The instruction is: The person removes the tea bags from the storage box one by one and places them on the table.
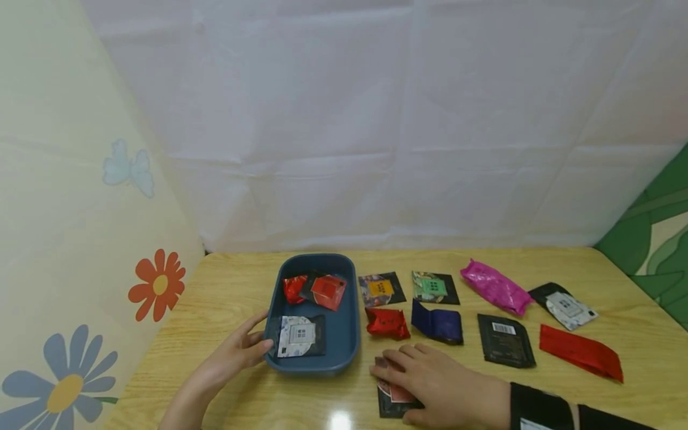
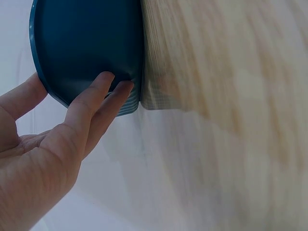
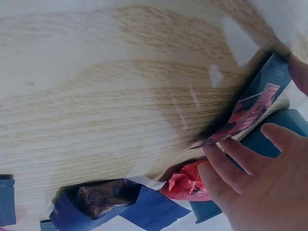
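Observation:
My left hand (image 1: pixel 232 353) rests against the left side of a dark blue rectangular tub (image 1: pixel 341 334). In the left wrist view its thumb touches the rim and its fairly straight fingers (image 2: pixel 91 103) lie along the outer wall. Inside the tub are a white-and-black sachet (image 1: pixel 298 335), a black sachet with a red label (image 1: pixel 329 291) and a shiny red packet (image 1: pixel 294 290). At the table's front, my right hand (image 1: pixel 443 382) holds another black-and-red sachet (image 1: pixel 391 407) by opposite edges, thumb against fingers. The sachet bows slightly in the right wrist view (image 3: pixel 252 108).
Right of the tub lie an orange-labelled sachet (image 1: pixel 382 289), a green-labelled sachet (image 1: pixel 435 288), a red packet (image 1: pixel 387 323) and a dark blue wrapper (image 1: pixel 438 323). Farther right are a pink packet (image 1: pixel 496 286), a white-and-black sachet (image 1: pixel 567 307), a black sachet (image 1: pixel 505 340) and a long red packet (image 1: pixel 581 351).

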Available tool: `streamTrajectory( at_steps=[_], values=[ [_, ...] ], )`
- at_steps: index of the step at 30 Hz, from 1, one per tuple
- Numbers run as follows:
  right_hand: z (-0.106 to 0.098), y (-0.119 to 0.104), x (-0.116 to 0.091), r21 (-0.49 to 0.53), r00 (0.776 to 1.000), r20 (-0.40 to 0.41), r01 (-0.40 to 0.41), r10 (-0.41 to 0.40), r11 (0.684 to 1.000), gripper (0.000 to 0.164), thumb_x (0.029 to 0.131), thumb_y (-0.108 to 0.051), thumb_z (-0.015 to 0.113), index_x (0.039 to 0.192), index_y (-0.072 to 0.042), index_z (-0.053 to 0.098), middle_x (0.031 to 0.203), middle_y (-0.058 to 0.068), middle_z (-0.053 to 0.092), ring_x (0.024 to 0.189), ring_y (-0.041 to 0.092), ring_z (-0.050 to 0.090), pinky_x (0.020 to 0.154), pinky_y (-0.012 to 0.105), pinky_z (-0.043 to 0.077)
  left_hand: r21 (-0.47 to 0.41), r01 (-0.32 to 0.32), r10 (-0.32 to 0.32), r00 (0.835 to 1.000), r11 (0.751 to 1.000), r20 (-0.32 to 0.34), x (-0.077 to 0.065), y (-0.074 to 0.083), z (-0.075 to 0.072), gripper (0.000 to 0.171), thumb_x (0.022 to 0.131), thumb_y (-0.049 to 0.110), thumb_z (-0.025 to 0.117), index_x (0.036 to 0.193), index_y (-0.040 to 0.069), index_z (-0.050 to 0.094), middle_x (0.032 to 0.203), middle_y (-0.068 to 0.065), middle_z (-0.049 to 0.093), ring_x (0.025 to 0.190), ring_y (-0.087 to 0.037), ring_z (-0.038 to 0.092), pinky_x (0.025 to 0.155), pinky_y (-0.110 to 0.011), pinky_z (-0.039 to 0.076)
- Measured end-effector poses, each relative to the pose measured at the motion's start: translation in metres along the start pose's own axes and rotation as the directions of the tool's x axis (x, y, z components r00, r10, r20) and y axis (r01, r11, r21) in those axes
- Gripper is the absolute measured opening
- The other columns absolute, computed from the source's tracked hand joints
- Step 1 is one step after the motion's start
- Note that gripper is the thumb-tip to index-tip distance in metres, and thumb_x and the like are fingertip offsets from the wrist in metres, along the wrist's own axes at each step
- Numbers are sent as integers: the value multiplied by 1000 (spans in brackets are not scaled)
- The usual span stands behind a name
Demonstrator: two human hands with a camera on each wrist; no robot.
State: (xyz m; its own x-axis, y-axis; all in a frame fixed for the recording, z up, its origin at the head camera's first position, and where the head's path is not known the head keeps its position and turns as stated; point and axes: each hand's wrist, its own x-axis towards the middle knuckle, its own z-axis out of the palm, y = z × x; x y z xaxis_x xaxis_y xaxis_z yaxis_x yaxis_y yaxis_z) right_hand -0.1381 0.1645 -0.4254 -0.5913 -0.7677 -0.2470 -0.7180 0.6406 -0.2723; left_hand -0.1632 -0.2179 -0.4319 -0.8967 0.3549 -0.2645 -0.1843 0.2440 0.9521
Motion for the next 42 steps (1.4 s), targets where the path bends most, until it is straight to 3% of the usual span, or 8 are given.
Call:
streamTrajectory(
  at_steps=[9, 13, 17, 25, 32, 37, 42],
  values=[
    [-4, 2, -2, 15, 1000, -2, 12, -12, 1000, 66, 92, -59, 59, 151, -34, 40, 148, 0, 47, 129, 27, 49, 101, 55, 44, 3, 16, -16, 1000, 1000, -17, 0, 2, 1, 69, 101, 15, 59, 156, 1, 20, 144, -39, 38, 127, -41, 51, 100, -53, 46],
    [-11, 1, -4, 11, 995, -76, 73, -72, 997, 53, 97, -54, 55, 144, -29, 50, 139, -5, 54, 126, 19, 52, 100, 49, 46, 2, 2, -2, 1000, 1000, -2, 0, 1, 0, 69, 101, 14, 58, 156, 0, 19, 144, -40, 37, 127, -42, 50, 100, -53, 47],
    [-23, 0, -6, 17, 982, -124, 149, -145, 989, 37, 99, -41, 60, 133, -27, 60, 127, -12, 59, 117, 9, 55, 96, 40, 50, 8, -5, 5, 1000, 1000, 3, 1, 1, 0, 69, 101, 14, 57, 156, -1, 17, 144, -41, 36, 129, -45, 46, 99, -54, 47],
    [-56, -12, -5, -8, 965, -137, 223, -221, 975, 31, 98, -32, 64, 128, -24, 64, 120, -14, 62, 111, 4, 55, 95, 35, 51, -1, -8, 8, 1000, 1000, 3, 1, 0, 1, 69, 101, 13, 57, 156, -1, 17, 144, -41, 36, 129, -45, 47, 99, -54, 47],
    [-82, -30, 24, -87, 960, -145, 228, -239, 970, 36, 98, -32, 64, 132, -22, 61, 127, -9, 62, 120, 11, 55, 101, 36, 47, 18, 17, -17, 999, 1000, -32, -1, 3, 1, 70, 100, 17, 60, 156, 2, 22, 144, -40, 36, 130, -45, 46, 99, -53, 47],
    [-87, -43, 56, -79, 968, -107, 219, -227, 973, 39, 99, -35, 62, 136, -24, 59, 132, -9, 59, 125, 11, 52, 106, 36, 43, 6, 14, -14, 1000, 1000, -22, -1, 3, 1, 69, 100, 16, 60, 156, 1, 21, 144, -40, 36, 128, -44, 48, 100, -53, 47],
    [-86, -53, 85, -147, 967, -75, 229, -242, 962, 40, 98, -37, 62, 136, -23, 59, 132, -8, 60, 124, 11, 54, 105, 34, 44, 17, 8, -8, 1000, 1000, -16, 0, 1, 1, 70, 101, 17, 59, 156, 1, 20, 144, -41, 35, 129, -46, 46, 100, -54, 46]
  ],
)
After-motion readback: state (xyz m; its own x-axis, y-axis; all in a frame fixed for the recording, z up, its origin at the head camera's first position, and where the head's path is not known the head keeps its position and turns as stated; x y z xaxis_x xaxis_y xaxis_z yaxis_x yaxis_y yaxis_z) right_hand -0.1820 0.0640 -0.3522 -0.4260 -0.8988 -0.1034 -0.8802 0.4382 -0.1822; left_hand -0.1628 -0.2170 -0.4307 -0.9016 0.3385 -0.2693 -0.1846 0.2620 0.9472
